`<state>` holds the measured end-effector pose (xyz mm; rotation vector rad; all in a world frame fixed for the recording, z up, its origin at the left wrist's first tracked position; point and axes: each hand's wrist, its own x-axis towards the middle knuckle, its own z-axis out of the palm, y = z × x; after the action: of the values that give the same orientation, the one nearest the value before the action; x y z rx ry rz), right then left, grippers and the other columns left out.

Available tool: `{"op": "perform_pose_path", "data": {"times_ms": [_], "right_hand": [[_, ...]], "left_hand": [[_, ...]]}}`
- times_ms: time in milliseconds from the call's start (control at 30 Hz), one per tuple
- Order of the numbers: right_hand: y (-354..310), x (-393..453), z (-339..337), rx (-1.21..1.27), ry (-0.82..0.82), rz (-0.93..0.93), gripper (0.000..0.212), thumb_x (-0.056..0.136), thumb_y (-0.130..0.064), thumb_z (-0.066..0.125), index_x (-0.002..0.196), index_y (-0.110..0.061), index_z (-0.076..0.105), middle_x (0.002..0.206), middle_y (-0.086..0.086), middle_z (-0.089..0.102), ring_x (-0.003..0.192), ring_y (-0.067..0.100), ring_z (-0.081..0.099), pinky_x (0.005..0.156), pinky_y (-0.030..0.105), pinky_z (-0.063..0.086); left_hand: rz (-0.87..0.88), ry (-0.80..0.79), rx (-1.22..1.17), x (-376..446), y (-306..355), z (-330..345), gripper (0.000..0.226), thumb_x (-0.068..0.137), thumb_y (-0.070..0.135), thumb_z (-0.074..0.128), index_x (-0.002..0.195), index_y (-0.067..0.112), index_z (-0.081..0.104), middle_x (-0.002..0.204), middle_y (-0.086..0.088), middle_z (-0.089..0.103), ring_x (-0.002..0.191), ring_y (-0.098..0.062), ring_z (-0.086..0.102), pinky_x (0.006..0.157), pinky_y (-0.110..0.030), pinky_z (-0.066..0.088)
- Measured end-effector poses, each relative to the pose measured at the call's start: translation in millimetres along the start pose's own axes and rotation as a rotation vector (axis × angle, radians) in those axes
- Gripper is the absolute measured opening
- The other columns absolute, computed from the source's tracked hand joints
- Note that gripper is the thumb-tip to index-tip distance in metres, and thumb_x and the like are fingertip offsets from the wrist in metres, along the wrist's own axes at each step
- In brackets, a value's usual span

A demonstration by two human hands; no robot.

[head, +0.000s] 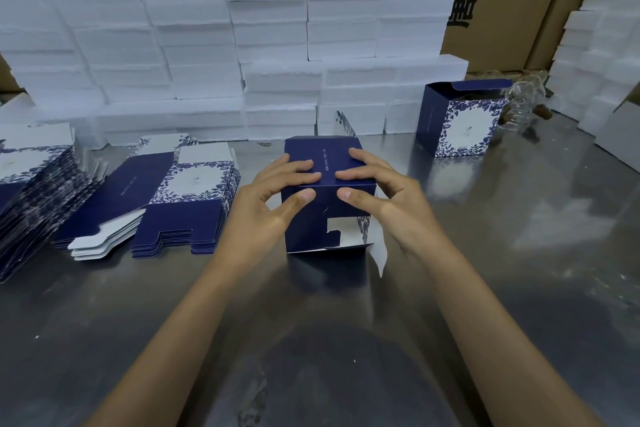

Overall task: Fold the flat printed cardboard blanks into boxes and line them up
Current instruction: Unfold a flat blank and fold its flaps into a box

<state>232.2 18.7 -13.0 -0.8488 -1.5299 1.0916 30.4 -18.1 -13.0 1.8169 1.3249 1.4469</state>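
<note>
Navy printed cardboard box (327, 198), half-formed, at table centre, is gripped by left hand (266, 204) and right hand (384, 198), fingers on top, thumbs on near face. Bottom flaps are untucked: uneven thumb pressure risks creased panel, skewed closure. Finished navy floral box (457, 121) far right.

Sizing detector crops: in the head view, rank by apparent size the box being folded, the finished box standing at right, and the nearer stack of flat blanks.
1. stack of flat blanks
2. and 3. box being folded and finished box: they look alike; the folded one is nearer and part hidden by the hands, so unranked.
</note>
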Motion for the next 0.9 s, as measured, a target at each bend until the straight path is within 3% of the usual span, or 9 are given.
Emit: {"op": "perform_pose_path", "data": {"times_ms": [167,333,433,533,600,700,767,833,900], "right_hand": [[1.3,0.5,-0.3,0.016,-0.031,0.006,0.021,0.086,-0.012,0.079,0.102,-0.025,0.080,0.142,-0.018,0.056,0.133,0.000,0.050,0.103,0.037,0.053],[1.7,1.3,-3.7,0.069,-0.090,0.016,0.028,0.086,-0.013,0.075,0.103,-0.034,0.080,0.151,-0.018,0.047,0.139,0.000,0.044,0.103,0.033,0.051],[2.3,5.7,-13.2,0.104,-0.141,0.096,0.043,0.074,-0.015,0.060,0.108,-0.032,0.079,0.153,-0.017,0.043,0.135,-0.004,0.048,0.102,0.032,0.048],[5.0,9.7,-26.3,0.131,-0.176,0.156,0.060,0.068,-0.010,0.045,0.117,-0.025,0.076,0.147,-0.013,0.054,0.134,0.011,0.054,0.108,0.041,0.047],[5.7,8.5,-33.1,0.063,-0.203,0.148,0.070,0.069,-0.003,0.045,0.128,-0.035,0.068,0.147,-0.012,0.055,0.135,0.016,0.054,0.108,0.044,0.047],[8.5,4.2,-37.7,-0.079,-0.347,0.198,0.090,0.074,-0.009,0.066,0.147,-0.052,0.036,0.156,-0.011,0.040,0.141,0.012,0.045,0.099,0.029,0.050],[9.3,1.6,-35.7,-0.111,-0.460,0.270,0.105,0.069,-0.012,0.072,0.154,-0.048,0.022,0.161,-0.008,0.034,0.144,0.012,0.040,0.111,0.034,0.045],[9.1,-0.2,-32.0,-0.095,-0.513,0.293,0.108,0.073,0.001,0.071,0.157,-0.042,0.020,0.161,-0.004,0.034,0.145,0.016,0.040,0.118,0.044,0.037],[7.5,-1.4,-30.4,-0.085,-0.517,0.284,0.105,0.080,0.014,0.068,0.156,-0.042,0.021,0.158,-0.004,0.039,0.140,0.015,0.046,0.115,0.043,0.042]], "left_hand": [[0.005,-0.023,0.009,-2.1,0.6,-2.5,0.028,0.087,0.032,0.065,0.114,0.032,0.072,0.132,0.019,0.063,0.141,0.005,0.035,0.120,-0.032,0.029],[0.007,0.016,-0.017,-2.4,-0.9,-1.4,0.023,0.092,0.018,0.067,0.111,0.031,0.073,0.129,0.018,0.064,0.139,0.004,0.038,0.118,-0.029,0.031],[0.021,0.084,-0.023,-4.1,-1.8,0.5,0.023,0.094,0.015,0.067,0.108,0.032,0.073,0.125,0.018,0.066,0.138,0.004,0.041,0.117,-0.028,0.033],[0.040,0.117,0.001,-3.9,-3.2,2.0,0.025,0.095,0.015,0.065,0.108,0.035,0.072,0.126,0.018,0.066,0.138,0.004,0.040,0.117,-0.028,0.032],[0.067,0.124,0.053,-4.5,-4.4,3.6,0.025,0.097,0.015,0.064,0.112,0.034,0.071,0.130,0.018,0.064,0.139,0.003,0.038,0.117,-0.028,0.032],[0.197,0.143,0.246,-9.4,-5.4,6.0,0.025,0.098,0.008,0.060,0.116,0.024,0.067,0.136,0.013,0.060,0.141,-0.001,0.037,0.116,-0.024,0.031],[0.344,0.097,0.456,-13.0,-5.5,8.5,0.024,0.096,0.002,0.058,0.114,0.017,0.063,0.142,0.007,0.055,0.143,-0.008,0.036,0.115,-0.028,0.031],[0.414,0.007,0.577,-14.4,-7.0,10.4,0.021,0.090,0.012,0.067,0.111,0.017,0.063,0.148,0.002,0.049,0.146,-0.016,0.033,0.115,-0.035,0.029],[0.399,-0.074,0.669,-14.6,-8.0,12.1,0.037,0.081,0.034,0.076,0.114,0.021,0.062,0.153,0.000,0.041,0.148,-0.021,0.026,0.116,-0.037,0.023]]}}
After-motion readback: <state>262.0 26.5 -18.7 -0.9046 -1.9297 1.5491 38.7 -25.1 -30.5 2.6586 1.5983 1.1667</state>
